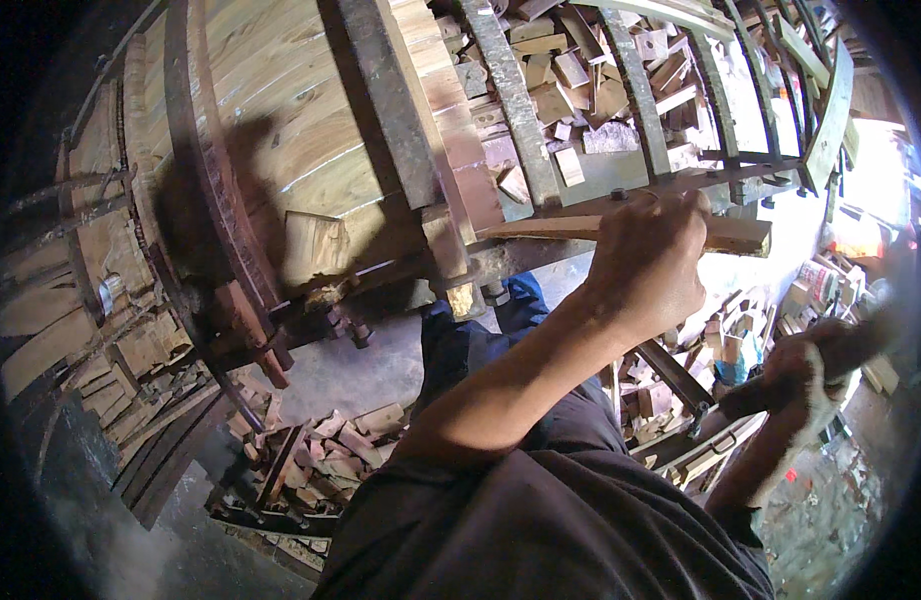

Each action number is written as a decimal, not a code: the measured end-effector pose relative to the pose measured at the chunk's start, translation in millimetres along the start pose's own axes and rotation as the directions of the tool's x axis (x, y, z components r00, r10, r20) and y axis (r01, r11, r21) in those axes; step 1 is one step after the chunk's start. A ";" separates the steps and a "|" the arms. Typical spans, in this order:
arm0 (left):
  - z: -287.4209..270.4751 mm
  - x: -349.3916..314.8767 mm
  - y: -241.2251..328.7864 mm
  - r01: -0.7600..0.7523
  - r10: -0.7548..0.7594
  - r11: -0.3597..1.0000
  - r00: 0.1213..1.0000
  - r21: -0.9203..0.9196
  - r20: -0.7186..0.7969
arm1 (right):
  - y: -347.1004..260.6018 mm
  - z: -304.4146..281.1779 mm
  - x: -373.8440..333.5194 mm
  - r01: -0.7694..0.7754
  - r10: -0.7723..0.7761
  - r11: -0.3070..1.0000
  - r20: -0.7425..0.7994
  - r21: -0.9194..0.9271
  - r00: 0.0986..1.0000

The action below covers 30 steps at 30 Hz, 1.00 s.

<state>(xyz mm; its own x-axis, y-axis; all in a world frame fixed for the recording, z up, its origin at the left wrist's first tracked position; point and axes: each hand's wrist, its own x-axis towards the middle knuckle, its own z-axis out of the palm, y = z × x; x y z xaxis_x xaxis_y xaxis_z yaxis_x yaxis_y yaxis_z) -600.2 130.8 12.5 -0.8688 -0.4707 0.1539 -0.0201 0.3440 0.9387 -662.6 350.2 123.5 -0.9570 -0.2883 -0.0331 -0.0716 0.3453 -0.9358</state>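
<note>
My left hand (pixel 649 258) is closed around a long, narrow strip of pale wood (pixel 738 236), palm down. The strip lies crosswise along the near edge of a metal clamping rack (pixel 681 186), its left end beside the boards. At the lower right, my right hand (pixel 803 372) wraps round a thick dark bar-like tool (pixel 853 348). Motion smears the tool's far end, so its kind is unclear. A glued-up panel of wooden boards (pixel 301 130) fills the rack at left, crossed by dark metal bars (pixel 386 100). A small wood block (pixel 315 246) sits against the panel's near edge.
Many wood offcuts (pixel 571 75) lie beyond the rack's bars, with another heap (pixel 351 445) on the floor at lower left. More scraps (pixel 681 390) lie below my left hand. Bolts (pixel 361 333) jut from the near rail. Stacked boards (pixel 51 350) stand at far left.
</note>
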 end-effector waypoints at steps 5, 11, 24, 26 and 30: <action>18.8 -1.1 -18.5 0.054 -0.054 0.998 0.998 0.032 0.013 | 2.1 11.4 -8.8 -0.304 0.370 0.902 0.189 -0.305 0.910; 28.2 -9.6 -18.9 0.035 -0.035 0.996 0.999 0.081 -0.002 | 4.2 -16.3 16.6 -0.129 0.128 0.992 0.031 0.017 0.991; 51.8 -5.6 -24.4 0.101 -0.112 0.968 0.993 0.232 0.037 | 56.2 -8.7 10.4 -0.360 0.358 0.927 -0.039 -0.104 0.933; 59.3 -4.2 -26.5 0.100 -0.106 0.969 0.994 0.226 0.017 | 47.8 -19.6 29.2 -0.309 0.303 0.950 -0.117 -0.038 0.946; 61.7 -10.1 -28.3 0.090 -0.106 0.965 0.993 0.247 0.051 | 45.3 -12.0 27.4 -0.317 0.318 0.948 -0.167 0.034 0.933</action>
<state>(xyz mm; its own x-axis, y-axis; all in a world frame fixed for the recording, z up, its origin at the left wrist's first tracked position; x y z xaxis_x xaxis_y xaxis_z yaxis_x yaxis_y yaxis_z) -621.4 175.9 -34.6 -0.8860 -0.4622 0.0376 -0.2201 0.4905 0.8432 -695.5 368.7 84.4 -0.9628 -0.0100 -0.2701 0.2452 0.3880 -0.8884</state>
